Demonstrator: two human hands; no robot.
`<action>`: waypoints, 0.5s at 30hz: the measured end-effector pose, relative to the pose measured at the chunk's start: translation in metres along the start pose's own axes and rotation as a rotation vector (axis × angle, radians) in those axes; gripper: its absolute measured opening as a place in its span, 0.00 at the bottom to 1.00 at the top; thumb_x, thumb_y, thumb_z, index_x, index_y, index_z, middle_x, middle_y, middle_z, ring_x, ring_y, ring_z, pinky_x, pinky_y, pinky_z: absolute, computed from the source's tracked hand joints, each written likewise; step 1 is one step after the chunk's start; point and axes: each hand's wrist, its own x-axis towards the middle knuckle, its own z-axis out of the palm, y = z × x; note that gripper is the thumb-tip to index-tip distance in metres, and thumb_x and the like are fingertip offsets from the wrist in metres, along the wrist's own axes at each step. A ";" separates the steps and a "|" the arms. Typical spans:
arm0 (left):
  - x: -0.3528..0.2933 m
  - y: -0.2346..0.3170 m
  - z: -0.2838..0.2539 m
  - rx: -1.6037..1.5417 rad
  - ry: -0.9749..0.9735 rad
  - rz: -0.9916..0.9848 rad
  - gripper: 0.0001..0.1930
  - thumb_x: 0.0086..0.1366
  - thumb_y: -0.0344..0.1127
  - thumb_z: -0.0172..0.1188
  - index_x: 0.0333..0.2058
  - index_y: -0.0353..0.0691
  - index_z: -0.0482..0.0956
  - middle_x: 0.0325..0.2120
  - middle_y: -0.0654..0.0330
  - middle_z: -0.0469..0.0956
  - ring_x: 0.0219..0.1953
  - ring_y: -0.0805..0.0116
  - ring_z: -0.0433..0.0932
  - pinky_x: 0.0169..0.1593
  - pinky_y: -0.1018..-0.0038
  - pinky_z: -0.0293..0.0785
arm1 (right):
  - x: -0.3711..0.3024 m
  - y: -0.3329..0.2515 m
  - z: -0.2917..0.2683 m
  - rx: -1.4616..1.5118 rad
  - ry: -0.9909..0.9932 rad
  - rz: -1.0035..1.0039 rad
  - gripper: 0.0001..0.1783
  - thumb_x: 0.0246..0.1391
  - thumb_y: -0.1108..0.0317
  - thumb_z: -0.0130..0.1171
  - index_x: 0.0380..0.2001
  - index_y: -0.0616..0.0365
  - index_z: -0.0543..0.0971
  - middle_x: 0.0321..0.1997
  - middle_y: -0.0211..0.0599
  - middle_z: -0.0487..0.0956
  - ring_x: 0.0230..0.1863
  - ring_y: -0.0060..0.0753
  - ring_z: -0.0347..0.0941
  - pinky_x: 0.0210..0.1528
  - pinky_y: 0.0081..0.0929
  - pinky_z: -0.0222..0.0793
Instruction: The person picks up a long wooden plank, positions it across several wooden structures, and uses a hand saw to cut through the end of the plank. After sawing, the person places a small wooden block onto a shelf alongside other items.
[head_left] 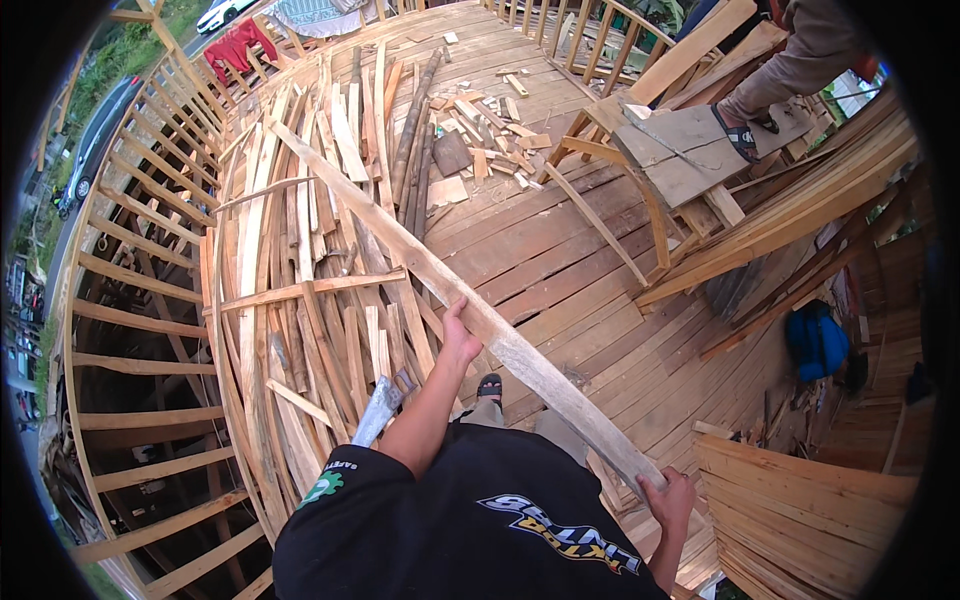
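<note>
A long wooden plank (520,352) runs diagonally in front of me, from the far left down to the near right. My left hand (461,335) is closed around its edge near the middle. At its near end, my right hand (668,500) grips the plank, thumb on the upper face. The plank's far end reaches over a big pile of wooden strips (300,230) on the left, and I cannot tell whether it touches them. A short wooden crosspiece (310,289) lies across that pile beside my left forearm.
Scattered wood offcuts (490,130) lie on the plank floor (540,240) ahead. Another person's sandaled foot (738,135) stands on a raised board (665,155) at the upper right. Slatted framing (140,285) with gaps borders the left. A blue bag (815,340) sits at the right.
</note>
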 end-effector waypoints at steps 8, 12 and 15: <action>0.002 0.040 -0.039 0.175 0.152 0.120 0.22 0.63 0.44 0.50 0.50 0.35 0.69 0.44 0.51 0.72 0.48 0.51 0.71 0.56 0.56 0.66 | 0.019 -0.023 0.054 0.073 -0.022 -0.148 0.23 0.45 0.47 0.62 0.28 0.58 0.81 0.24 0.52 0.78 0.30 0.55 0.76 0.34 0.45 0.69; -0.020 0.022 -0.043 0.327 0.201 0.067 0.21 0.64 0.44 0.50 0.50 0.36 0.68 0.44 0.52 0.73 0.47 0.55 0.72 0.54 0.60 0.68 | 0.025 -0.024 0.056 0.153 -0.040 -0.200 0.21 0.46 0.50 0.62 0.27 0.60 0.81 0.24 0.55 0.78 0.30 0.58 0.75 0.35 0.47 0.69; -0.036 0.001 -0.052 0.354 0.141 0.006 0.19 0.64 0.45 0.50 0.48 0.37 0.69 0.43 0.54 0.74 0.46 0.60 0.73 0.53 0.62 0.69 | 0.031 -0.020 0.059 0.181 -0.017 -0.250 0.19 0.46 0.53 0.63 0.27 0.62 0.81 0.23 0.56 0.77 0.29 0.59 0.74 0.33 0.47 0.68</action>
